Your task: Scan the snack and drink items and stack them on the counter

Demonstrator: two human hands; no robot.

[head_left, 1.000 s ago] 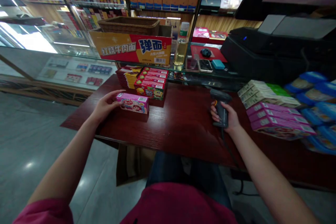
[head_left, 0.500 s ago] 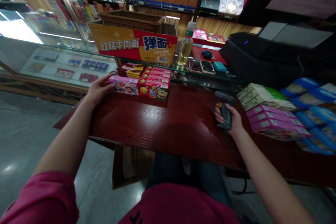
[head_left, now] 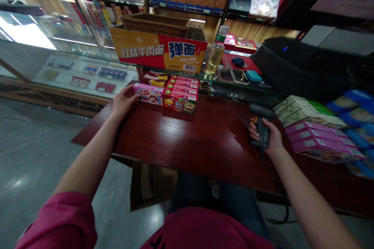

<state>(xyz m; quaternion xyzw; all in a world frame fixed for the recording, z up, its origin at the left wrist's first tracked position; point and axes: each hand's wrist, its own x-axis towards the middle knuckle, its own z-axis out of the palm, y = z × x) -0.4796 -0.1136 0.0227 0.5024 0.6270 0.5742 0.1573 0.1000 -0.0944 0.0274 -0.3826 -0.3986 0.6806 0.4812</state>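
Pink box: the pink box [head_left: 148,95] stood on the counter [head_left: 181,144], at the left hand [head_left: 123,102] and well apart from the right hand [head_left: 273,137].
Left hand: partly curled around the box's left end, thumb at the front, fingers toward the back, gripping it.
Right hand: closed around the grip of the scanner [head_left: 263,128], over the counter's right part.
Red boxes: the red boxes [head_left: 182,95] sat just beside the pink box's right end, in a row running back.
Packets: the packets [head_left: 155,79] lay behind the pink box.
Carton: the carton [head_left: 157,52] stood beyond these, on the glass shelf, near the bottle [head_left: 214,58].
Right side: the pink stack [head_left: 321,140] lay near the right hand, with blue packs [head_left: 360,111] farther right.
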